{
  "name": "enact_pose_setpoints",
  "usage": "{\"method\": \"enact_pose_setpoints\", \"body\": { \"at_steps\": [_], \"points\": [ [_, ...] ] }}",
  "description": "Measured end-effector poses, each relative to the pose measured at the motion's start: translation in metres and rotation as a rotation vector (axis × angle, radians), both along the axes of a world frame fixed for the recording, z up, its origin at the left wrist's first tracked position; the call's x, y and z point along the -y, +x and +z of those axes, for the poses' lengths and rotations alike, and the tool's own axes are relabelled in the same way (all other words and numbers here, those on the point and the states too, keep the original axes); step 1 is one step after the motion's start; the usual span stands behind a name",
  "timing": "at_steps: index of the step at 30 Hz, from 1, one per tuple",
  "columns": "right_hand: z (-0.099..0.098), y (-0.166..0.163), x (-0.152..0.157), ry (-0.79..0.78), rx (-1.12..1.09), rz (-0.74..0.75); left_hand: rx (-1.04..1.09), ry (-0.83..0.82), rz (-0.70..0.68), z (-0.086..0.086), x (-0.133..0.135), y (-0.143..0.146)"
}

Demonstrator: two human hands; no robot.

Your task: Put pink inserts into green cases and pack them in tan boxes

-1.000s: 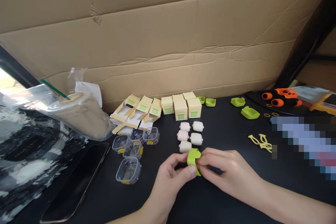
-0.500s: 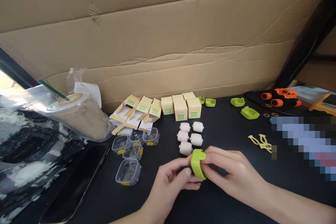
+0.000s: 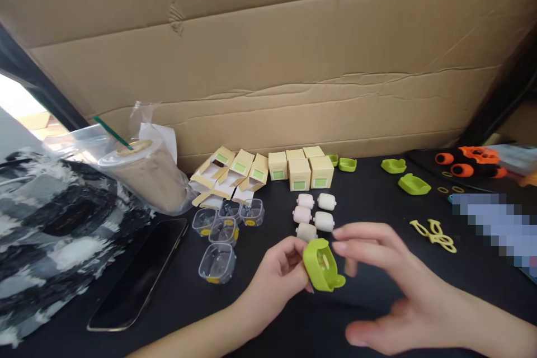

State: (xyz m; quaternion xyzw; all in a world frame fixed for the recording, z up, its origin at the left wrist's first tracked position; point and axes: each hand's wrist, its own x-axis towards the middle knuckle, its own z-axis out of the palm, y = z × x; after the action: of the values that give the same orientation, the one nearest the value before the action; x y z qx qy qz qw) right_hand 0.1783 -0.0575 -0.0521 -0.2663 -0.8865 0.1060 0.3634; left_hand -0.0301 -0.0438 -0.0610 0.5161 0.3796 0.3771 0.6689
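Observation:
My left hand (image 3: 279, 279) pinches a lime-green plastic shell (image 3: 322, 265), its open side turned toward me, just above the black table (image 3: 369, 212). My right hand (image 3: 390, 285) hovers beside it on the right, fingers spread and blurred, holding nothing. Right behind the shell lie several small white and pink rollers (image 3: 314, 213). Small cream boxes with green labels (image 3: 305, 170) stand further back.
Several clear plastic cups (image 3: 222, 235) sit left of the hands, beside unfolded cartons (image 3: 229, 176). A black phone (image 3: 140, 274) and a bagged iced drink (image 3: 145, 173) lie at the left. More green shells (image 3: 413, 183), yellow clips (image 3: 434, 233) and orange parts (image 3: 470, 159) are at the right. Cardboard walls the back.
My right hand has let go of the green shell and drawn away to the right, fingers opening. The left hand has tilted the shell so its hollow side faces me. The view shifted slightly.

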Motion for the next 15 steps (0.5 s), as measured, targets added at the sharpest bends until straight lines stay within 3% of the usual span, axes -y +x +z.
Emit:
{"method": "enact_pose_setpoints", "body": {
  "at_steps": [4, 15],
  "points": [
    [0.0023, -0.0042, -0.0056, -0.008, 0.184, -0.049, -0.054, 0.041, -0.075, -0.0018, -0.0004, 0.0006],
    [0.0037, -0.006, -0.0004, 0.063, -0.008, -0.02, -0.224, 0.239, -0.16, -0.0068, -0.0096, -0.0041]
  ]
}}
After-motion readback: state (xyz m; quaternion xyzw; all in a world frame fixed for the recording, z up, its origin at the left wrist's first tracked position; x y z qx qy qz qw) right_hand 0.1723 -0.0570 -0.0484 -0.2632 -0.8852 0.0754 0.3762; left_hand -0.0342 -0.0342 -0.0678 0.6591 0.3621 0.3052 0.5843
